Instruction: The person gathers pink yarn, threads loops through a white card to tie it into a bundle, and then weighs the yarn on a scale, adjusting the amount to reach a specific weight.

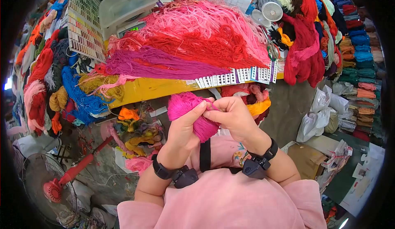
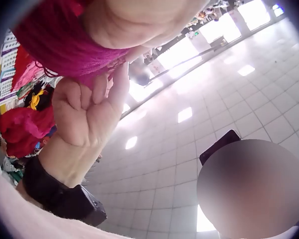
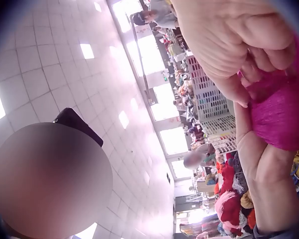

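Observation:
A magenta skein of yarn (image 1: 182, 104) is held up in front of the person's chest. The left hand (image 1: 184, 127) grips it, the thumb lying along its upper side. With curled fingers, the right hand (image 1: 235, 116) pinches strands at the skein's right side, its thumb tip close to the left thumb. In the left wrist view the skein (image 2: 55, 37) hangs between both hands, with a few thin loops sticking out. From the right wrist, the skein (image 3: 281, 117) shows partly covered by the right hand's fingers (image 3: 261, 62).
A yellow-edged table (image 1: 152, 91) ahead bears heaped pink yarn (image 1: 185, 19), red yarn (image 1: 185, 44), purple yarn (image 1: 164, 64) and a row of punched cards (image 1: 224, 79). A fan (image 1: 51, 190) stands at lower left. White bags (image 1: 314, 122) lie on the right.

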Demonstrator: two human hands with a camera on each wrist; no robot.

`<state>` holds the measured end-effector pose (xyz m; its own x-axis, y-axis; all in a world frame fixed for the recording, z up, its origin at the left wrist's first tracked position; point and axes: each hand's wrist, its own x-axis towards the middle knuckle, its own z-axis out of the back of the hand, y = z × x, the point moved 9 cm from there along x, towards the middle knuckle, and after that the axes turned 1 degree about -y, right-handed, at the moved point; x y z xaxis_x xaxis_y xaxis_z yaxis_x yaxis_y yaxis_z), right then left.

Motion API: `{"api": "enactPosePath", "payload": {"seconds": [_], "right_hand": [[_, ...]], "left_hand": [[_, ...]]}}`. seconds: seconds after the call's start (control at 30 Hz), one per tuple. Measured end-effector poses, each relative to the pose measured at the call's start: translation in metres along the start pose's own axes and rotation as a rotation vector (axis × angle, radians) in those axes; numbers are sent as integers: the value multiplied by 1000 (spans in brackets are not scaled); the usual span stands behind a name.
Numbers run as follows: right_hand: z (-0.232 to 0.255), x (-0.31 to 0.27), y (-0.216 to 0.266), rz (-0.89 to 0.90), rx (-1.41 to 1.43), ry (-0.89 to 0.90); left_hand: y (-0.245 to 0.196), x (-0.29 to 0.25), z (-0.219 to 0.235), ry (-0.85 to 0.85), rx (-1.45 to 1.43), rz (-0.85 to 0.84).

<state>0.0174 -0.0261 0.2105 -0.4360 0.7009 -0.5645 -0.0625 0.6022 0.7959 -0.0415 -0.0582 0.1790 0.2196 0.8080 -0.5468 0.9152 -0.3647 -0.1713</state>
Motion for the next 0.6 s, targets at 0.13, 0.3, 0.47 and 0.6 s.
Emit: {"api": "enactPosePath", "payload": {"seconds": [0.13,0.3,0.47,0.6], "right_hand": [[7,1,-9,1,86,-58],[13,-5,-5,-34,260,23],[9,-11,-3,-103,435,192],[3,-8,2,-74,356,152]], "left_hand": [[-2,-1,0,-25,18,-26],[-1,-3,-7,92,31,-24],[-1,-8,-18,236,-105,-10],[-4,-7,-22,314,-39,-80]]}}
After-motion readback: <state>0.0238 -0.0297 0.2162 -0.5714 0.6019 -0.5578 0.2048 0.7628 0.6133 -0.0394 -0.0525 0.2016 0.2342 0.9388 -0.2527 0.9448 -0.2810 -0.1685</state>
